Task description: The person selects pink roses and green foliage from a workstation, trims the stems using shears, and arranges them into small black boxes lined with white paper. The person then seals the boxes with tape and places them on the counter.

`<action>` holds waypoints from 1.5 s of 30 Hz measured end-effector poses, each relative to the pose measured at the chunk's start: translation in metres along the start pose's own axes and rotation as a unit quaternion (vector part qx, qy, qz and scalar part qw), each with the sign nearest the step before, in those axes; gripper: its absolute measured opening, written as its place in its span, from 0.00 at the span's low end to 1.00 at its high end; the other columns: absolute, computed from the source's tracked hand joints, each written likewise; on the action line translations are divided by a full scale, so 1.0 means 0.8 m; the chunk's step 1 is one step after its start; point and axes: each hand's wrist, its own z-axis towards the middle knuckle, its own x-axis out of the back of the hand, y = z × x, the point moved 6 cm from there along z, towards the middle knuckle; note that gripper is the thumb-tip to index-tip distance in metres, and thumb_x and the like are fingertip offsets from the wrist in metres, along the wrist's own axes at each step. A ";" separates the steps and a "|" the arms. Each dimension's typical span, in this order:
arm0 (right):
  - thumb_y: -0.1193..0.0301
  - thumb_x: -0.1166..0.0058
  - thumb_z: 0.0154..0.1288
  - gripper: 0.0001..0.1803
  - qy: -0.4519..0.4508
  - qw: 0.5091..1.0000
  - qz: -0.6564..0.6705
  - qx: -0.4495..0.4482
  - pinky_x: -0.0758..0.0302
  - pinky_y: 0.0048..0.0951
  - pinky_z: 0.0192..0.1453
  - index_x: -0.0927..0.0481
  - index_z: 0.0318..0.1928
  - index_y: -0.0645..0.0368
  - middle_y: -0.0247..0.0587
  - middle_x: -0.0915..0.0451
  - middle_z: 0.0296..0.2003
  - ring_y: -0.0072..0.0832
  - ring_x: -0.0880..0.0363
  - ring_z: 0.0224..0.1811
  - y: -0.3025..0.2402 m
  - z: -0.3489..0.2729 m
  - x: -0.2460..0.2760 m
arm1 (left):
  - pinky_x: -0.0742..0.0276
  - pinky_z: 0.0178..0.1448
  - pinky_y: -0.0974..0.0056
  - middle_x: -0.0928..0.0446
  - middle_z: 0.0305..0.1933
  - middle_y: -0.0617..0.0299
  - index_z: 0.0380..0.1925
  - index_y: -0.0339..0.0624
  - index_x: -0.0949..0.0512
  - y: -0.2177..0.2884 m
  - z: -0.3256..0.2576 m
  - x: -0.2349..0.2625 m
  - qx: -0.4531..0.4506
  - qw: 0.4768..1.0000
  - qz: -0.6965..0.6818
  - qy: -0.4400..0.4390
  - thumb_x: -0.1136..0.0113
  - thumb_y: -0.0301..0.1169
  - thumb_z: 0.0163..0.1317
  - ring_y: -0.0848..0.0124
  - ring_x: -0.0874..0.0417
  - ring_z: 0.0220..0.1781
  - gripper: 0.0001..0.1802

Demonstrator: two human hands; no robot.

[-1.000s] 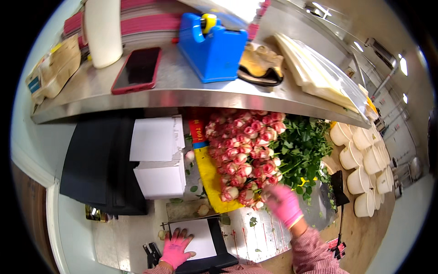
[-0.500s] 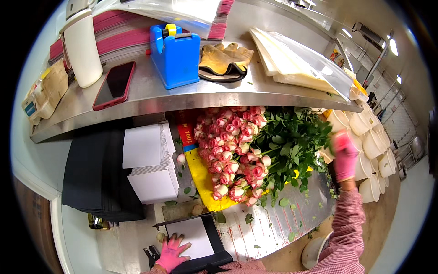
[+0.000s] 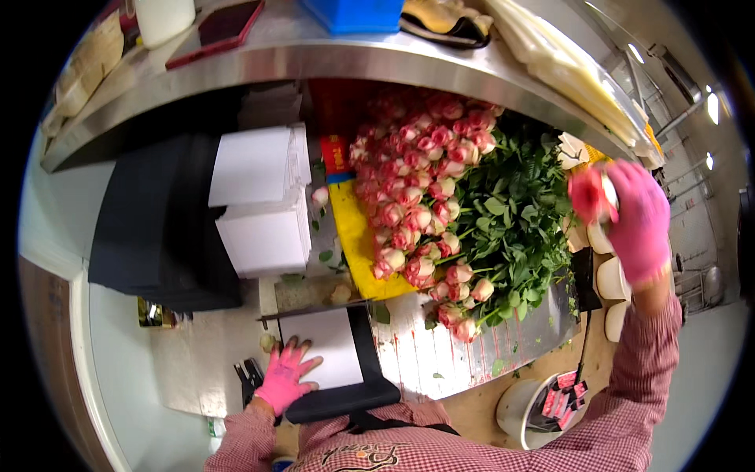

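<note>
My left hand (image 3: 285, 379), in a pink glove, lies with fingers spread on a white sheet (image 3: 338, 354) that rests on a black flat board (image 3: 346, 405). Raised at the right, my pink-gloved right hand (image 3: 641, 224) is closed around a red-and-white rose (image 3: 590, 197); its stem is hidden from here. Between the two hands lies a heap of pink-and-white roses (image 3: 405, 189), blooms toward the left and leafy stems (image 3: 515, 220) toward the right. A yellow sheet (image 3: 354, 244) lies beneath them.
A metal shelf (image 3: 425, 59) overhangs the roses, bearing a phone (image 3: 216, 31), a blue tape dispenser (image 3: 354, 14) and clear sleeves (image 3: 566, 71). White card stacks (image 3: 263, 240) and black sheets (image 3: 157, 212) stand left. A white bucket (image 3: 515, 413) sits below right.
My right hand has come nearer and now shows a rose clearly in it. The view has tilted downward, revealing more of the bucket. My left hand stays on the white sheet.
</note>
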 end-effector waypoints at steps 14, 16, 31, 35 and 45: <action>0.67 0.45 0.63 0.20 -0.040 0.981 0.157 -0.103 0.25 0.36 0.55 0.23 0.55 0.61 0.43 0.20 0.47 0.36 0.20 0.49 0.004 -0.097 0.096 | 0.64 0.81 0.41 0.42 0.75 0.55 0.64 0.55 0.25 -0.004 0.022 0.007 -0.013 0.998 -0.052 0.028 0.36 0.47 0.56 0.51 0.53 0.81 0.33; 0.76 0.40 0.57 0.15 -0.179 0.979 0.082 0.057 0.22 0.37 0.44 0.18 0.47 0.54 0.38 0.16 0.36 0.37 0.17 0.38 -0.021 -0.113 0.005 | 0.64 0.81 0.41 0.42 0.76 0.55 0.64 0.55 0.25 -0.006 0.010 0.012 0.019 0.999 -0.043 0.018 0.36 0.47 0.55 0.51 0.53 0.81 0.34; 0.69 0.48 0.62 0.14 -0.454 0.879 0.145 0.027 0.21 0.41 0.47 0.17 0.48 0.47 0.38 0.17 0.44 0.39 0.16 0.45 -0.097 -0.385 -0.386 | 0.61 0.80 0.41 0.42 0.76 0.56 0.64 0.60 0.25 0.007 0.024 0.025 0.004 1.000 0.016 -0.012 0.37 0.54 0.55 0.48 0.52 0.80 0.35; 0.69 0.46 0.61 0.15 -0.443 0.863 0.242 -0.010 0.20 0.41 0.48 0.17 0.49 0.48 0.36 0.15 0.42 0.41 0.16 0.45 -0.090 -0.333 -0.325 | 0.62 0.80 0.41 0.42 0.76 0.57 0.65 0.61 0.27 0.008 -0.004 0.022 0.019 0.999 0.026 -0.013 0.38 0.53 0.57 0.50 0.52 0.80 0.35; 0.58 0.47 0.70 0.17 -0.336 0.731 0.580 0.126 0.22 0.45 0.44 0.23 0.52 0.54 0.46 0.17 0.40 0.46 0.18 0.43 -0.375 -0.178 -0.171 | 0.53 0.78 0.42 0.42 0.76 0.54 0.67 0.59 0.29 0.006 -0.019 0.025 -0.023 0.999 -0.009 0.040 0.34 0.46 0.56 0.50 0.48 0.79 0.36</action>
